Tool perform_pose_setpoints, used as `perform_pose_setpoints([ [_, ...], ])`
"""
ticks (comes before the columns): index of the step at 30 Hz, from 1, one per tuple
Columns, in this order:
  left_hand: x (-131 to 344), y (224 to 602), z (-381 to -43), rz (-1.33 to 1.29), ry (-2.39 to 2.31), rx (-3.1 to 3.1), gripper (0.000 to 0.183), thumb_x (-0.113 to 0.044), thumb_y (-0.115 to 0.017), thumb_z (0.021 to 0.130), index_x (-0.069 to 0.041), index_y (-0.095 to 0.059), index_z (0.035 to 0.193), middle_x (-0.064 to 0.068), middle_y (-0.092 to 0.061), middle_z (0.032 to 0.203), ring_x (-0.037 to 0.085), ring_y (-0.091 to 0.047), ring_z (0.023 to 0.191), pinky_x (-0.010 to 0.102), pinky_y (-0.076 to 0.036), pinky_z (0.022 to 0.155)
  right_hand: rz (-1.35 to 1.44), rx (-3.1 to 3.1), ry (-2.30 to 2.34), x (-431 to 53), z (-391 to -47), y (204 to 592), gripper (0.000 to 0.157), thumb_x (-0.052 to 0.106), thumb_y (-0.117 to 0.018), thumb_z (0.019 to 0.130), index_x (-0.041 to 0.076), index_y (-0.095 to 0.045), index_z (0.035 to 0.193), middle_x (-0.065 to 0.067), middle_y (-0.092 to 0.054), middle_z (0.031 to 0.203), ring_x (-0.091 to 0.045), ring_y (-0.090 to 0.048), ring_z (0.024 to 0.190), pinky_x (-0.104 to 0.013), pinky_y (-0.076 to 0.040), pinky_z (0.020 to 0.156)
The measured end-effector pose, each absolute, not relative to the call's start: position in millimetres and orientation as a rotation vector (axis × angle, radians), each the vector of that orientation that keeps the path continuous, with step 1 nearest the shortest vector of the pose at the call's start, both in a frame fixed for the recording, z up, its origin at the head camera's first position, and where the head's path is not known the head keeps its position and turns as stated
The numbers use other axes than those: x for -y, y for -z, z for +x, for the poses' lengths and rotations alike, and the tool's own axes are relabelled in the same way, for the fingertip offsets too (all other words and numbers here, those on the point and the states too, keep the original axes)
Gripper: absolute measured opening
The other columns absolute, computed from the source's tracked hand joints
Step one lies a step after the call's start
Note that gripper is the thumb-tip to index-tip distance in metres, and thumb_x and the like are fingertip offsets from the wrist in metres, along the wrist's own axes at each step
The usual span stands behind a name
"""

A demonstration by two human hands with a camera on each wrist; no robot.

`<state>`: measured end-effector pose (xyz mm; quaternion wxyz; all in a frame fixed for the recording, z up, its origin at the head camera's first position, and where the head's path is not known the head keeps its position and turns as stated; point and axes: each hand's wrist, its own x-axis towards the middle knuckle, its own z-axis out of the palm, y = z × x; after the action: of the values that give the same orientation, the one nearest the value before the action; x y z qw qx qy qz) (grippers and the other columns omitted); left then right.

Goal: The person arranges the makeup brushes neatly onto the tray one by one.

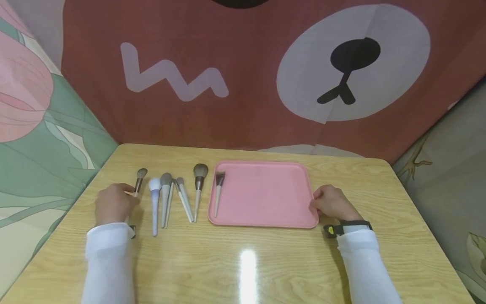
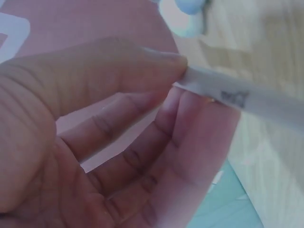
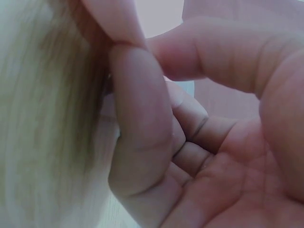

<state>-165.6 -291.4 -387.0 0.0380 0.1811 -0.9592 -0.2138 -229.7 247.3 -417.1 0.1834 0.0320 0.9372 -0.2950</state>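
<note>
At the left of the table, my left hand [image 1: 115, 203] pinches a makeup brush [image 1: 139, 182] whose dark head points away from me. The left wrist view shows its pale handle [image 2: 237, 95], with a small dark mark, between thumb and fingertips. My right hand [image 1: 336, 203] grips the right rim of a pink tray [image 1: 265, 194] between thumb and bent forefinger; the tray's edge [image 3: 118, 21] shows in the right wrist view. A flat-headed brush [image 1: 218, 194] lies inside the tray along its left side.
Several more makeup brushes lie between my left hand and the tray, among them a white-tipped lilac brush [image 1: 155, 207], a large grey-headed brush [image 1: 165, 198] and a big dark-headed brush [image 1: 199, 185]. Behind the wooden table [image 1: 190, 261] hangs a printed cloth [image 1: 250, 84].
</note>
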Motion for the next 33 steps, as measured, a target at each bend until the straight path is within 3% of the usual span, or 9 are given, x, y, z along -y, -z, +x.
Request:
perform_pose_setpoints([
  [12,252,374,-176,0.419,0.762,2.907,0.036,-0.012,-0.061,0.078,0.003,-0.067,0.11,0.018,-0.069,0.088,0.021,-0.058,0.063,0.031,-0.044,0.05,0.074,-2.649,0.828,-247,-230,415,0.031,0.018,-0.061,0.08,-0.001,-0.058,0.104,-0.01,-0.064,0.089,-0.02,-0.059,0.077,-0.032,-0.047,0.068],
  [25,204,372,-189,0.351,0.821,2.879,0.034,-0.008,-0.064,0.076,-0.001,-0.07,0.109,0.016,-0.069,0.086,0.022,-0.056,0.064,0.032,-0.044,0.052,0.079,-2.647,0.827,-247,-229,416,0.03,0.018,-0.061,0.081,-0.001,-0.058,0.104,-0.01,-0.063,0.089,-0.02,-0.058,0.078,-0.032,-0.047,0.067],
  [33,179,372,-196,0.336,0.927,2.891,0.038,-0.009,-0.063,0.076,-0.001,-0.068,0.112,0.015,-0.069,0.093,0.022,-0.064,0.071,0.033,-0.052,0.058,0.08,-2.648,0.827,-247,-230,415,0.029,0.017,-0.062,0.08,0.0,-0.059,0.102,-0.009,-0.063,0.087,-0.02,-0.058,0.078,-0.031,-0.047,0.066],
])
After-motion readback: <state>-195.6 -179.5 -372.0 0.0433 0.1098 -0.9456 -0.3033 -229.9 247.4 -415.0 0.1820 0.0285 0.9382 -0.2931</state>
